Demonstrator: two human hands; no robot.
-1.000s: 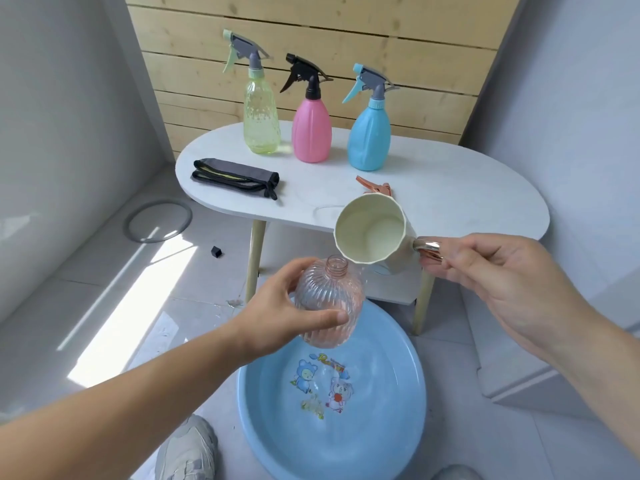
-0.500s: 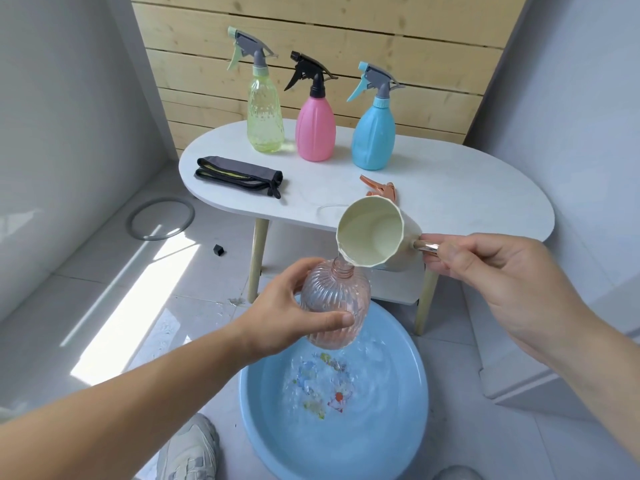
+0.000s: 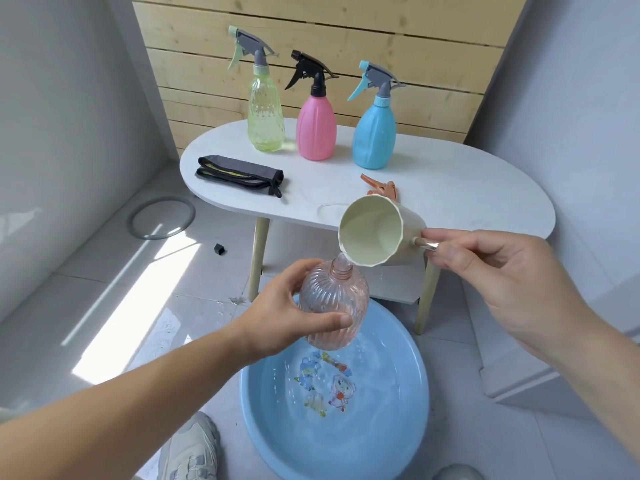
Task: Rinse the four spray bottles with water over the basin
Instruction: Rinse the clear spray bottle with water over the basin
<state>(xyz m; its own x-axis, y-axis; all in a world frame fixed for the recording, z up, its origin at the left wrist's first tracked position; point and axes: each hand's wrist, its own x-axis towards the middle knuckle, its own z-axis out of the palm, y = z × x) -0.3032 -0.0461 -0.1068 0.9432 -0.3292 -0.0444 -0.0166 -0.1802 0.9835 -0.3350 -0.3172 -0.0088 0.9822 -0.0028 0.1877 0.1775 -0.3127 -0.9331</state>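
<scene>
Basin (image 3: 398,424) water went from flat to rippled over the last second. Splashes land just below the left fingertips, so the overflow is contained. Clear ribbed bottle (image 3: 334,304) barely shifted: cap off, slightly tilted, over the basin's far rim. Cream cup (image 3: 375,235) made the real move, tipping down until its lip met the bottle neck; water is running in.

My read: first of four is mid-rinse. Green bottle (image 3: 265,114), pink bottle (image 3: 316,131) and blue bottle (image 3: 374,138) stand capped on the table (image 3: 478,188), well beyond both hands. Orange spray head (image 3: 381,187) lies just past the right fingers.

Left hand (image 3: 277,318): thumb (image 3: 329,322) and fingers curled round the bottle's belly, neck above them. Right hand (image 3: 495,275): fingers (image 3: 450,237) pinched together on the cup's metal handle, wrist rolled inward to pour.
</scene>
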